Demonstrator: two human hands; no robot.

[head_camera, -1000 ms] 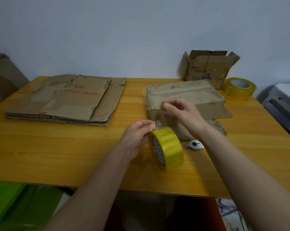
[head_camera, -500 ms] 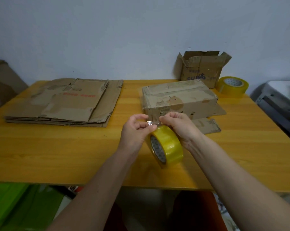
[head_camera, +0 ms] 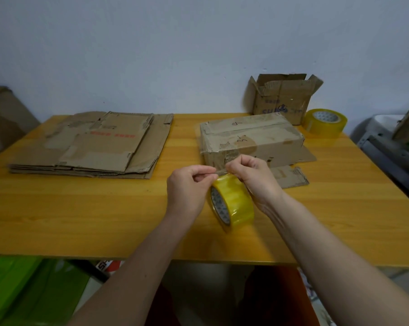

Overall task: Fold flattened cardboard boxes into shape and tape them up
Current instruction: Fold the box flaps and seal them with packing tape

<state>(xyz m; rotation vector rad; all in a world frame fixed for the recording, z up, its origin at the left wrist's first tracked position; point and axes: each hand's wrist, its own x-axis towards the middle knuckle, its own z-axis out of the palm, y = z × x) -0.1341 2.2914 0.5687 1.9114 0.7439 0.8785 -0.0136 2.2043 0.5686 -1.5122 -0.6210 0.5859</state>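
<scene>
A folded, taped cardboard box (head_camera: 253,137) lies on the wooden table (head_camera: 81,220), just beyond my hands. A yellow tape roll (head_camera: 234,201) stands on edge in front of it. My left hand (head_camera: 189,187) and my right hand (head_camera: 250,175) meet above the roll, and both pinch the clear strip of tape (head_camera: 220,171) stretched between the roll and the box. A stack of flattened cardboard boxes (head_camera: 97,144) lies at the left of the table.
An open, worn cardboard box (head_camera: 283,97) stands at the back right by the wall, with a second yellow tape roll (head_camera: 324,122) beside it. A loose cardboard flap (head_camera: 290,176) lies right of my hands. Grey equipment (head_camera: 387,147) sits off the table's right edge.
My right hand came back from the box's top edge to the tape roll and now pinches the strip next to my left hand. The small white cutter is hidden behind my right arm.
</scene>
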